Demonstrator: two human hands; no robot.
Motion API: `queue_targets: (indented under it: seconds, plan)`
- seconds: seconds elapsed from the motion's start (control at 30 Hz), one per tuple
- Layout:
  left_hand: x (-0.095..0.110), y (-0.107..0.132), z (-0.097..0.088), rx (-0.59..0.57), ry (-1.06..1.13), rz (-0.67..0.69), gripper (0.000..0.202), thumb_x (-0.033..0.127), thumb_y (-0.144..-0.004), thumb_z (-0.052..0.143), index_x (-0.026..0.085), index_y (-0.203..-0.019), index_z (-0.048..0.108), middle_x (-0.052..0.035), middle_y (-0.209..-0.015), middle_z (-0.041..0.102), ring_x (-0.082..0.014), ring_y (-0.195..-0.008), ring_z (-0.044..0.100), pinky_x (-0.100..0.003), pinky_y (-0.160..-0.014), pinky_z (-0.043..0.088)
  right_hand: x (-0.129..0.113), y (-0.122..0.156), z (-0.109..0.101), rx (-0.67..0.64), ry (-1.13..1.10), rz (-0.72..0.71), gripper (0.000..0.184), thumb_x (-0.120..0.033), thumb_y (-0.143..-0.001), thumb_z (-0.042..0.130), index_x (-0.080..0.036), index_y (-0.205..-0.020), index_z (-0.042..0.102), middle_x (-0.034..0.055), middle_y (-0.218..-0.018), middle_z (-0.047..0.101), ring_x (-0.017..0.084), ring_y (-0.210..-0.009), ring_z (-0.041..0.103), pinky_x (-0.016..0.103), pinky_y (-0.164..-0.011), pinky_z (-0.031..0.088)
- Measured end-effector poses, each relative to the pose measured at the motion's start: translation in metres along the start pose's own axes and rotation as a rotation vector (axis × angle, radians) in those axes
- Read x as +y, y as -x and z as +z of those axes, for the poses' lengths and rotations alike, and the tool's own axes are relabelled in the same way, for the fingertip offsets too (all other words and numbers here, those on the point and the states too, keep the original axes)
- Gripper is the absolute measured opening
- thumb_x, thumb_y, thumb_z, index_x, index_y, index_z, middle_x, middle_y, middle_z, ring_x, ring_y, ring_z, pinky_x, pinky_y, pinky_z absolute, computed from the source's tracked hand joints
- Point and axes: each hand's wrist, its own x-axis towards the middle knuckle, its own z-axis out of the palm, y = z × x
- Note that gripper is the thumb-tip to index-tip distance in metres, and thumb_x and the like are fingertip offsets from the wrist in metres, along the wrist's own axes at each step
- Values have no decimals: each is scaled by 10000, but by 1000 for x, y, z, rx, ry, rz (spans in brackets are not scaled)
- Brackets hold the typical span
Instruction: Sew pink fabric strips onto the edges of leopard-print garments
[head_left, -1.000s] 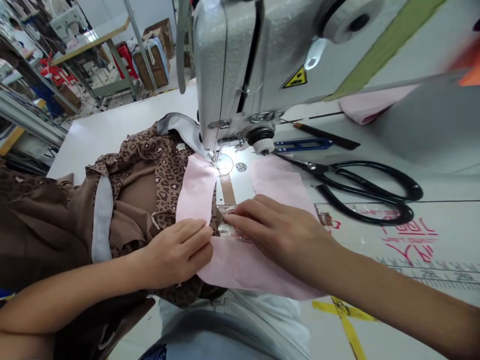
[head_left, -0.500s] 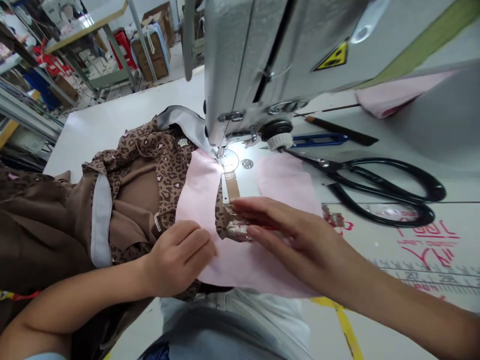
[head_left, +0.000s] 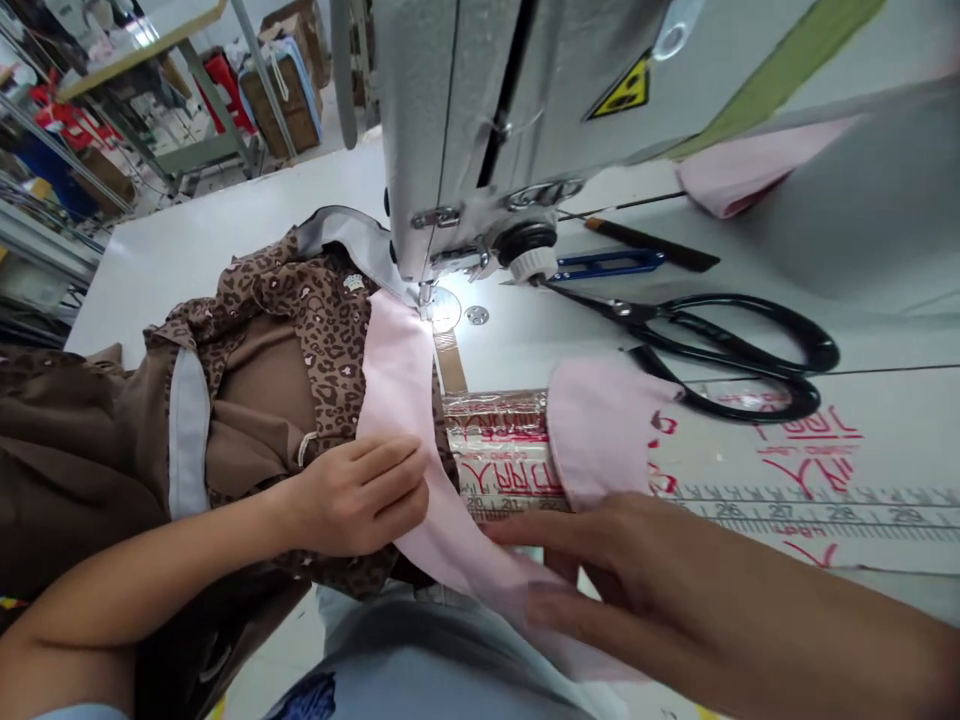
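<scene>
A brown leopard-print garment (head_left: 322,340) with dark spots lies at left on the white bench (head_left: 225,190), beside plain brown cloth (head_left: 247,400). Pale pink fabric (head_left: 397,390) runs across it. The sewing machine (head_left: 480,110) is light grey, with a yellow-and-black warning triangle (head_left: 619,90) and a green stripe (head_left: 780,75). Towards the right, the scissors (head_left: 739,300) have black handles, the thread snips (head_left: 607,264) are blue, and red lettering (head_left: 806,475) marks the bench.
</scene>
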Motion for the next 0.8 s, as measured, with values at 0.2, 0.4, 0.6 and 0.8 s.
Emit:
queue_targets:
  seconds: [0.2,0.4,0.6,0.8]
  plan:
    - [-7,-4,-3,0,-18,-35,238,93,-880,395,8,-994,586,-168,-1003,648,-247,-988,602,-364,-860,536,17,-13,19,197,332,-259,258,-183,-917,357,-150,-1074,559,44,-752,589,149,-607,518,273,-502,379]
    - [16,-15,-6,105,106,-169,280,113,-891,346,1,-935,599,-167,-938,659,-242,-951,608,-350,-812,549,23,-20,36,41,354,-307,225,-153,-897,356,-151,-826,570,68,-805,533,165,-667,447,293,-563,378]
    - [23,-12,6,17,-7,-159,240,67,-843,378,-5,-888,603,-189,-955,645,-262,-929,615,-366,-833,535,23,-21,33,126,328,-342,220,-116,-902,343,-138,-868,559,56,-777,528,147,-645,439,277,-551,388]
    - [20,-10,4,67,25,-164,209,73,-844,385,26,-780,578,-181,-916,634,-266,-922,597,-382,-803,539,27,-25,30,197,325,-347,244,-130,-907,339,-76,-1070,513,69,-776,532,155,-661,452,268,-520,404]
